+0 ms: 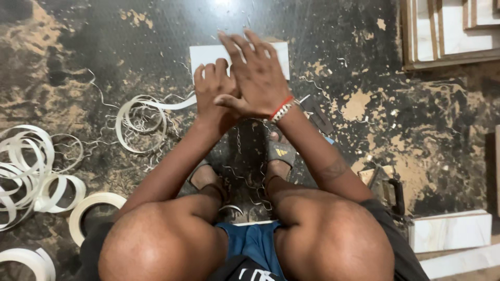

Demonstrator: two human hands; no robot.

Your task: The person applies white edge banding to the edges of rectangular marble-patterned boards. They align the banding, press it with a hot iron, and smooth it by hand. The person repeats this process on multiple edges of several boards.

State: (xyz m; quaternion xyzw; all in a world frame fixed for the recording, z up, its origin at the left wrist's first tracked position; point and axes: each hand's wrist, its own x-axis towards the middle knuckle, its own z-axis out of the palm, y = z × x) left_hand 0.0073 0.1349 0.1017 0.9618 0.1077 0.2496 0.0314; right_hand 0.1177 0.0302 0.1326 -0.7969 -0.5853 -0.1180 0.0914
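A small white board (200, 53) lies flat on the dark floor in front of me. My left hand (212, 89) rests on its near left part with the fingers curled, and a white edge strip (179, 103) runs from a loose coil (140, 122) up under this hand. My right hand (256, 73) lies flat over the board with its fingers spread, the thumb crossing my left hand. A red and white band is on my right wrist. Most of the board is hidden under both hands.
Several coils of white edge strip (31, 171) lie at the left. Wooden frames (448, 31) lean at the top right, white boards (450, 229) sit at the lower right, and a black-handled tool (393, 192) lies beside them. Sawdust and shavings cover the floor.
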